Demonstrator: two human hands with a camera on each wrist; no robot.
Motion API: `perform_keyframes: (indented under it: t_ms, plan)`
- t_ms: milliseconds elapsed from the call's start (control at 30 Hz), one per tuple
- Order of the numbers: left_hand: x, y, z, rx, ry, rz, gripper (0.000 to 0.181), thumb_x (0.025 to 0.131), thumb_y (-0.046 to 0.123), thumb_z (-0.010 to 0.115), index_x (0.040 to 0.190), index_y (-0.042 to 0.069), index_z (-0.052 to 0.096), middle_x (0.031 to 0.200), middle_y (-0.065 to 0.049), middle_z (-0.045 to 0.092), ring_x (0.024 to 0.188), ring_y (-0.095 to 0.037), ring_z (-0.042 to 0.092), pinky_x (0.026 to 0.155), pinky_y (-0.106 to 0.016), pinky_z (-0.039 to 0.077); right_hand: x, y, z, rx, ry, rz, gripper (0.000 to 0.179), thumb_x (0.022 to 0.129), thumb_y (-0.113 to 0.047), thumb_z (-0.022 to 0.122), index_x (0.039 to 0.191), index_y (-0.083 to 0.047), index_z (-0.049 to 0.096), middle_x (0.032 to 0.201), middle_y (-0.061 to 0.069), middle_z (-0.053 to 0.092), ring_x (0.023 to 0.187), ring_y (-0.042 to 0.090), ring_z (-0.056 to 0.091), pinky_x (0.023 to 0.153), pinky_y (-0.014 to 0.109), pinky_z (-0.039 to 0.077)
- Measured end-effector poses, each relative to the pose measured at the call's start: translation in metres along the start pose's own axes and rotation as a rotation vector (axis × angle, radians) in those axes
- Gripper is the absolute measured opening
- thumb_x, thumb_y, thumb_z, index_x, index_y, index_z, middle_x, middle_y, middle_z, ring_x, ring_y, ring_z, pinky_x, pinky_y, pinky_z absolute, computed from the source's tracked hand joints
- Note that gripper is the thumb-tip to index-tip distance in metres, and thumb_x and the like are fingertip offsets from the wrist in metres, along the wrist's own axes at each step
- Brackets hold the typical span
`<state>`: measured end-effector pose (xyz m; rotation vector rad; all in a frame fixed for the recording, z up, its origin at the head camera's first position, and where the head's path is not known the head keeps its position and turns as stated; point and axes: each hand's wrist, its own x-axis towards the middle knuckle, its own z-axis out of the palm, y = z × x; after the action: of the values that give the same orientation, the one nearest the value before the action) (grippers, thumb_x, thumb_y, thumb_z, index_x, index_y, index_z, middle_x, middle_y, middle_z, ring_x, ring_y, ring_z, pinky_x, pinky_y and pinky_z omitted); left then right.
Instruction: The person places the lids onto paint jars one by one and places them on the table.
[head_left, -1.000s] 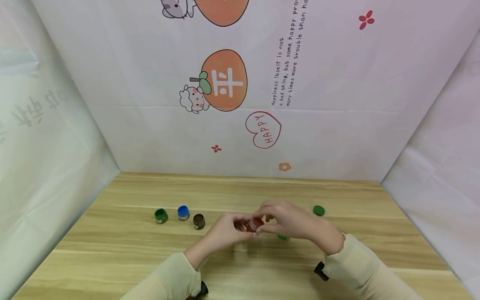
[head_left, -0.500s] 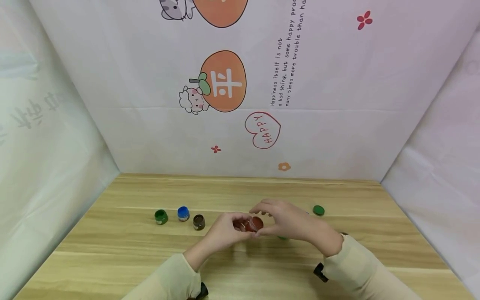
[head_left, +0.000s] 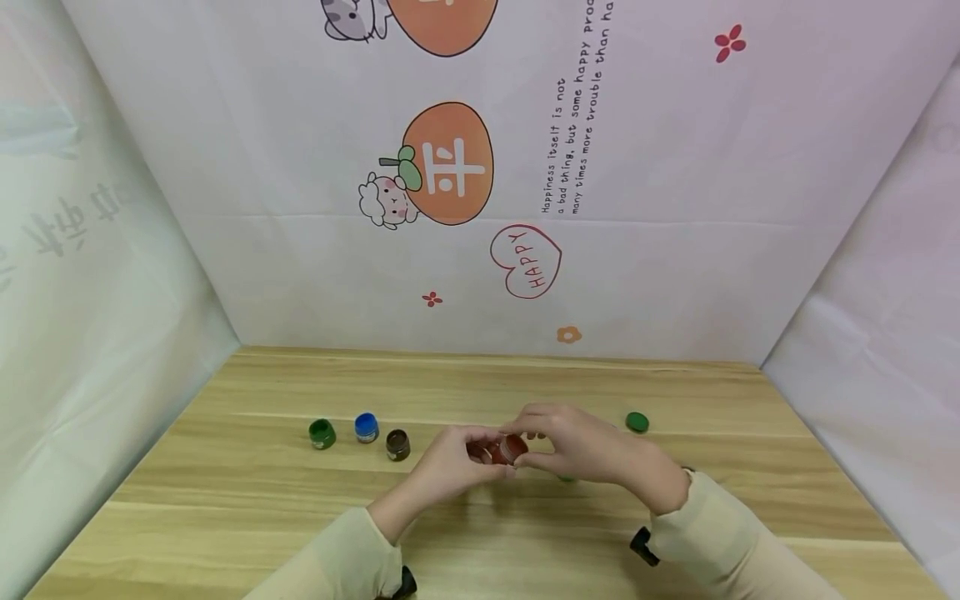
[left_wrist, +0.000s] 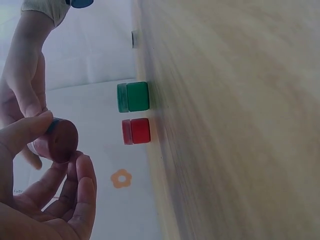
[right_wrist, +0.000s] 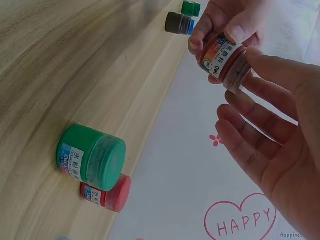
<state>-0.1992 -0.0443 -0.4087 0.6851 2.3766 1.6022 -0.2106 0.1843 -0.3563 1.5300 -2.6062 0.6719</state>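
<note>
My left hand (head_left: 455,458) holds a reddish-brown paint jar (head_left: 507,451) above the table, its thumb and fingers around the labelled body. From the other side my right hand (head_left: 577,442) pinches the jar's clear-edged lid (right_wrist: 238,74) between thumb and a fingertip. The remaining right fingers are curved and off the jar. In the right wrist view the jar is tilted, with its printed label showing. The jar's base (left_wrist: 65,141) faces the left wrist camera.
Open green (head_left: 322,434), blue (head_left: 367,427) and dark brown (head_left: 398,445) paint jars stand left. A green lid (head_left: 637,422) lies right. Lidded green (right_wrist: 90,155) and red (right_wrist: 106,193) jars stand near my right hand, mostly hidden from the head view. A printed white sheet hangs behind.
Half a second ago my right fingers were spread off the lid's far side; now they have closed in on it again. The left hand and jar have stayed nearly still.
</note>
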Motion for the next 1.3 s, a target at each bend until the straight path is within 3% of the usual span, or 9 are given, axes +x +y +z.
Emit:
perform_keyframes:
  t_ms: [333, 500, 667, 800, 1100, 1300]
  plan:
    - [0.0008, -0.0029, 0.0032, -0.01, 0.007, 0.006, 0.022, 0.087, 0.019, 0.083, 0.104, 0.007, 0.076, 0.086, 0.005, 0.068, 0.079, -0.011, 0.063, 0.071, -0.025, 0.053, 0.0034, -0.0046, 0.0074, -0.049, -0.016, 0.141, 0.033, 0.103, -0.03, 0.066, 0.128, -0.009, 0.07, 0.106, -0.002, 0.068, 0.09, 0.01, 0.063, 0.074, 0.026, 0.053]
    - [0.0007, -0.003, 0.0034, -0.019, 0.009, 0.006, 0.023, 0.087, 0.02, 0.082, 0.106, 0.008, 0.076, 0.088, 0.005, 0.069, 0.081, -0.012, 0.063, 0.072, -0.025, 0.053, 0.0034, -0.0051, 0.0073, -0.035, -0.028, 0.194, 0.036, 0.101, -0.033, 0.068, 0.129, -0.011, 0.069, 0.11, -0.002, 0.068, 0.094, 0.011, 0.064, 0.078, 0.029, 0.055]
    - [-0.0009, -0.0022, 0.0016, -0.029, 0.018, 0.012, 0.036, 0.086, 0.017, 0.081, 0.117, 0.001, 0.074, 0.093, 0.0, 0.07, 0.083, -0.013, 0.063, 0.074, -0.025, 0.053, 0.002, -0.0028, 0.002, 0.033, -0.009, 0.083, 0.04, 0.091, -0.013, 0.08, 0.129, -0.01, 0.069, 0.123, -0.001, 0.067, 0.111, 0.015, 0.064, 0.09, 0.032, 0.055]
    - [-0.0013, -0.0011, 0.0009, -0.029, 0.01, 0.019, 0.034, 0.086, 0.016, 0.081, 0.117, 0.002, 0.075, 0.094, -0.001, 0.071, 0.083, -0.013, 0.062, 0.074, -0.025, 0.053, 0.0025, -0.001, -0.001, 0.057, -0.013, -0.021, 0.038, 0.088, 0.001, 0.079, 0.125, -0.007, 0.072, 0.121, 0.002, 0.068, 0.109, 0.014, 0.065, 0.089, 0.033, 0.056]
    - [-0.0029, -0.0004, 0.0012, -0.053, 0.009, 0.01, 0.034, 0.088, 0.015, 0.08, 0.118, 0.003, 0.075, 0.092, 0.001, 0.069, 0.082, -0.013, 0.061, 0.071, -0.024, 0.051, 0.0034, -0.0002, 0.0005, 0.058, -0.025, -0.006, 0.036, 0.092, -0.009, 0.078, 0.128, -0.006, 0.072, 0.115, 0.001, 0.07, 0.1, 0.01, 0.065, 0.081, 0.025, 0.056]
    - [-0.0026, -0.0008, 0.0022, -0.052, 0.012, 0.008, 0.028, 0.088, 0.016, 0.082, 0.112, 0.005, 0.076, 0.089, 0.003, 0.069, 0.082, -0.012, 0.063, 0.072, -0.023, 0.052, 0.0058, -0.0021, 0.0047, 0.049, 0.01, -0.008, 0.032, 0.094, -0.015, 0.076, 0.124, -0.005, 0.074, 0.104, -0.001, 0.07, 0.089, 0.005, 0.063, 0.073, 0.019, 0.053]
